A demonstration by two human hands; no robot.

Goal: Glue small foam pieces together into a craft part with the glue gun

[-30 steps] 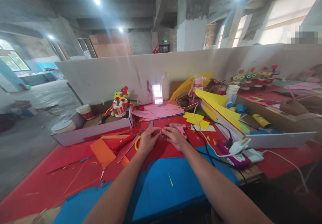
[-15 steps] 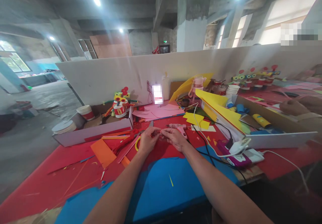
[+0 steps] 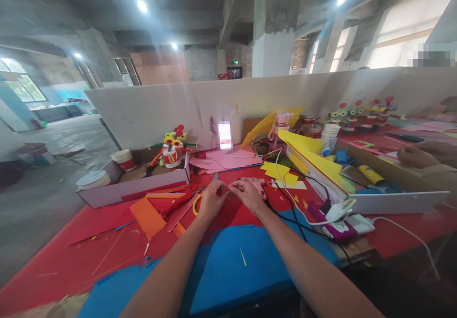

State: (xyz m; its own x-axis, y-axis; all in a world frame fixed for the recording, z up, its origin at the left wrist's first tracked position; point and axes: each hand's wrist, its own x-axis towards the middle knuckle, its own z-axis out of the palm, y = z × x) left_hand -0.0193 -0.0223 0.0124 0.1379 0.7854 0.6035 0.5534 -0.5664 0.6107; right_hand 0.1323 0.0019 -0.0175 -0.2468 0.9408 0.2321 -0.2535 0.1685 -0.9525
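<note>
My left hand point(image 3: 213, 200) and my right hand point(image 3: 247, 195) meet over the red table covering, fingertips pinched close together. Something small and reddish seems to sit between them, too small to name. Right behind my right hand lies a pink glue gun point(image 3: 257, 185). Scissors with a yellow handle point(image 3: 196, 204) are partly hidden beside my left hand. Left of them are red-handled scissors point(image 3: 178, 203) and an orange paper piece point(image 3: 148, 218). Blue paper point(image 3: 246, 256) spreads under my forearms.
A paper-cup robot figure point(image 3: 170, 152) stands in the left box point(image 3: 139, 190). Yellow paper pieces point(image 3: 280, 171) lie behind the glue gun. At right are a purple power strip point(image 3: 332, 223) with cables and a box point(image 3: 400, 203) of coloured rolls. A co-worker's hand point(image 3: 410, 155) is far right.
My hands stay together at nearly the same place, with the fingers shifted slightly. The whole view has moved a little.
</note>
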